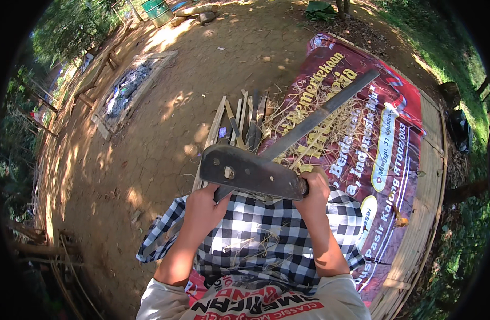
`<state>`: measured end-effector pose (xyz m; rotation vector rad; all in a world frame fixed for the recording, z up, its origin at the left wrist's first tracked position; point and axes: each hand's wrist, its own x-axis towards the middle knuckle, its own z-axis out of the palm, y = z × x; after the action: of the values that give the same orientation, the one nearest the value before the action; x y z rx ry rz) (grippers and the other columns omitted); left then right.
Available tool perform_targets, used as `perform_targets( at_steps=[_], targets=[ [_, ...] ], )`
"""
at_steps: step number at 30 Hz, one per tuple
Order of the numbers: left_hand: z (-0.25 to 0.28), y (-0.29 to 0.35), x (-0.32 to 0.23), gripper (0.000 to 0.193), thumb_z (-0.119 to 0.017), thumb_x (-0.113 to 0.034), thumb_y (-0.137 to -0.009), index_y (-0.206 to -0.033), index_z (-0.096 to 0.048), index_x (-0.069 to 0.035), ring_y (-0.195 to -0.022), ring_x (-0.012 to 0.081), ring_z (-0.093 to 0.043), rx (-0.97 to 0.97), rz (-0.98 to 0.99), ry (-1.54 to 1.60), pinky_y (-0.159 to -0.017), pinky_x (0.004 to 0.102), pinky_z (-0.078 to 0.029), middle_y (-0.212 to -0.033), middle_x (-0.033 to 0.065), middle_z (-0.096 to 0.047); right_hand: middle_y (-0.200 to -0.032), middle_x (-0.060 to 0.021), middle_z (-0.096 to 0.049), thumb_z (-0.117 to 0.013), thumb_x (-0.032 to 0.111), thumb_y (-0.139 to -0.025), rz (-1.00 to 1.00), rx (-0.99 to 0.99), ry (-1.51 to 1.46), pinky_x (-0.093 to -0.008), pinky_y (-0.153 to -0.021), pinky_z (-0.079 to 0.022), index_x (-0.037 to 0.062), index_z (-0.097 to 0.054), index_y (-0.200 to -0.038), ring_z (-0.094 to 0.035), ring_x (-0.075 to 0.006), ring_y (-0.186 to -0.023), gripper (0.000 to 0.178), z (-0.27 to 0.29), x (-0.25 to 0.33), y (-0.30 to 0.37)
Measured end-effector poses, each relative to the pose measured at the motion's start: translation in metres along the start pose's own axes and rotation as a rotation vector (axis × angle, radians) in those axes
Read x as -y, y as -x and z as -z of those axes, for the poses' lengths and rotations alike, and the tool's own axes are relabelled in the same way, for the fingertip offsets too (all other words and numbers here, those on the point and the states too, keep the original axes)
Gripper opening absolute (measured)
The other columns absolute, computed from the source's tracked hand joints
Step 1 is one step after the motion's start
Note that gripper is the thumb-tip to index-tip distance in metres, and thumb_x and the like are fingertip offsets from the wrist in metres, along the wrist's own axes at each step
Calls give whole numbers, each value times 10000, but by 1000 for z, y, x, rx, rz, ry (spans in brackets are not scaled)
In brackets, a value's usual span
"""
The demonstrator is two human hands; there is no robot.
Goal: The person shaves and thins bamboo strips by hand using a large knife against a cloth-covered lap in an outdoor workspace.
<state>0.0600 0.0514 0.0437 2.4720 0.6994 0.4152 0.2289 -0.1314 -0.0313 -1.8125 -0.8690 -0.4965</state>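
In my right hand (pixel 313 193), the fingers are closed at the dark end of a broad, dark cleaver-like blade (pixel 250 173) with a hole near its far-left end. My left hand (pixel 205 205) is closed around the near end of a long, narrow dark blade (pixel 325 110) that slants up to the right. The two blades cross, with the broad one in front hiding part of the narrow one. Both are held over a black-and-white checked cloth (pixel 255 221) spread across my lap, with bits of straw on it.
Ahead lie wooden strips and long tools (pixel 240 124). Curly shavings (pixel 287 120) litter a dark red printed banner (pixel 383 160) on a bamboo platform (pixel 418 234). At far left is a framed ash pit (pixel 126 89); a green barrel (pixel 157 13) stands farther back.
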Motion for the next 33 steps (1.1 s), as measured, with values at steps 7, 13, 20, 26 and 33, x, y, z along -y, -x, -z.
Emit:
perform_targets(
  at_steps=[7, 13, 20, 26, 33],
  targets=[
    [-5, -87, -20, 329, -587, -290, -897, -882, -623, 37, -583, 375, -592, -143, -32, 145, -557, 430, -448, -618, 227, -562, -711, -115, -602, -709, -35, -568, -49, -51, 119, -422, -609, -433, 41, -598, -800, -567, -335, -660, 268, 10, -37, 14],
    [66, -133, -26, 444, -467, -410, -995, -706, -495, -74, -435, 80, -382, -144, 28, 338, -409, 277, -279, -518, -28, -378, -745, -135, -618, -705, -4, -595, -243, -31, 145, -425, -637, -472, 36, -614, -837, -601, -353, -698, 262, 13, -51, 22],
    [182, -124, -15, 396, -371, -412, -1029, -716, -326, -172, -366, 14, -181, -117, 64, 1003, -308, 191, -146, -523, -85, -222, -783, -147, -630, -699, 12, -612, -356, -12, 82, -417, -656, -492, 47, -634, -867, -618, -364, -727, 265, 16, -49, 22],
    [241, -93, -6, 401, -350, -419, -1032, -718, -310, -172, -347, 14, -161, -30, 59, 1001, -288, 186, -118, -506, -79, -222, -778, -150, -629, -727, 36, -610, -419, 10, 43, -413, -652, -490, 39, -636, -881, -620, -361, -722, 286, 14, -50, 24],
    [279, -16, 37, 434, -383, -476, -1009, -727, -314, -154, -350, 18, -147, -12, 83, 711, -300, 196, -111, -489, -68, -228, -764, -150, -629, -737, 45, -625, -458, 50, 19, -411, -654, -492, 41, -633, -883, -625, -357, -716, 277, 11, -52, 28]
  ],
)
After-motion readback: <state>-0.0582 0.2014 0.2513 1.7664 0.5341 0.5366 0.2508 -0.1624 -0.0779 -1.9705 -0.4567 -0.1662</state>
